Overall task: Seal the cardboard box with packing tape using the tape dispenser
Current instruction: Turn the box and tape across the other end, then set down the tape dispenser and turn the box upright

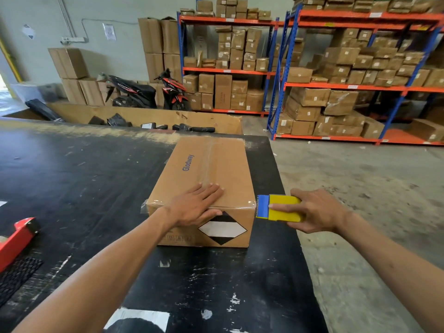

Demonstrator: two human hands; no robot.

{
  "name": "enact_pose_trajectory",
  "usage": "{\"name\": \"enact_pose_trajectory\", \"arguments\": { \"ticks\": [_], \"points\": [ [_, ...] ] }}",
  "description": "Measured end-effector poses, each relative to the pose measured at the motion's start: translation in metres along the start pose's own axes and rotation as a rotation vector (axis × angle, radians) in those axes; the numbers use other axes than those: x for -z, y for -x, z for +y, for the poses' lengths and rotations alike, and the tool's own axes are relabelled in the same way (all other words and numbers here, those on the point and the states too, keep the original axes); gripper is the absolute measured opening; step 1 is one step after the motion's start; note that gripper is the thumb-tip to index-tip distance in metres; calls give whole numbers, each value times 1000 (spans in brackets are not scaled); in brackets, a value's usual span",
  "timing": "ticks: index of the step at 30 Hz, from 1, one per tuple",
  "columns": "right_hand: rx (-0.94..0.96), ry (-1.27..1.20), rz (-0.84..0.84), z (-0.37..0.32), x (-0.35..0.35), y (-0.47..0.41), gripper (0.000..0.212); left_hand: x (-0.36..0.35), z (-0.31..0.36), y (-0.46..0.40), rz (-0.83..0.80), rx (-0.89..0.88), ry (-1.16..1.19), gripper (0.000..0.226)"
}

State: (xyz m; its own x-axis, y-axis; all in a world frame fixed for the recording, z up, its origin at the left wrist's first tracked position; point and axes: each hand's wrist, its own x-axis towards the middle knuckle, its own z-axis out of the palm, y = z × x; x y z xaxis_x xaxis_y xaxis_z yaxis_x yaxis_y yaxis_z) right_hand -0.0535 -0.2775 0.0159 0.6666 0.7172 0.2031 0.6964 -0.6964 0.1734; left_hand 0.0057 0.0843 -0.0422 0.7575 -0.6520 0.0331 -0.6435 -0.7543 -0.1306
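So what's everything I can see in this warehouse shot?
cardboard box: one, brown, on the table, clear tape along its top seam
tape dispenser: one, yellow and blue, at the box's near right corner
table: one, black, scuffed
red tool: one, table's left edge
shelving racks: two, blue and orange, full of brown cartons
scooters: two, black and red, by the wall
left hand: flat on the box top
right hand: holding the dispenser
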Motion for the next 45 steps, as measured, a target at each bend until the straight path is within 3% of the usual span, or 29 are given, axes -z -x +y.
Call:
{"name": "enact_pose_trajectory", "arguments": {
  "ticks": [5,8,13,16,18,22,25,30,33,39,43,45],
  "points": [
    [88,103,48,-6,-3,-4,47,3,3,-1,-19,15,-40,72],
    [154,305,-36,-21,-23,-8,38,4,6,-1,-16,18,-39,72],
    [-48,312,-200,-52,-46,-10,51,8,19,-4,3,79,-112,78],
    [-284,162,-285,-51,-42,-14,54,14,48,-24,148,116,-219,85],
    [-507,-13,-264,-46,-39,-13,52,17,67,-39,176,169,-172,91],
    [-944,-717,-148,-36,-53,-3,43,12,82,-55,66,196,1,90],
    [-1091,-998,-76,-42,-76,5,30,11,81,-56,47,209,2,90],
    [-1167,-1063,-84,-59,-118,13,26,15,91,-64,61,316,93,86],
    [-1166,-999,-61,-62,-122,13,27,18,108,-79,54,425,103,72],
    [-1129,-456,-182,-71,-132,17,44,11,116,-81,68,436,114,60],
    [-1159,-320,-261,-83,-121,7,45,17,108,-78,1,401,225,79],
    [-1104,-290,-153,-84,-108,-4,42,30,99,-66,45,318,462,82]
  ]
}}
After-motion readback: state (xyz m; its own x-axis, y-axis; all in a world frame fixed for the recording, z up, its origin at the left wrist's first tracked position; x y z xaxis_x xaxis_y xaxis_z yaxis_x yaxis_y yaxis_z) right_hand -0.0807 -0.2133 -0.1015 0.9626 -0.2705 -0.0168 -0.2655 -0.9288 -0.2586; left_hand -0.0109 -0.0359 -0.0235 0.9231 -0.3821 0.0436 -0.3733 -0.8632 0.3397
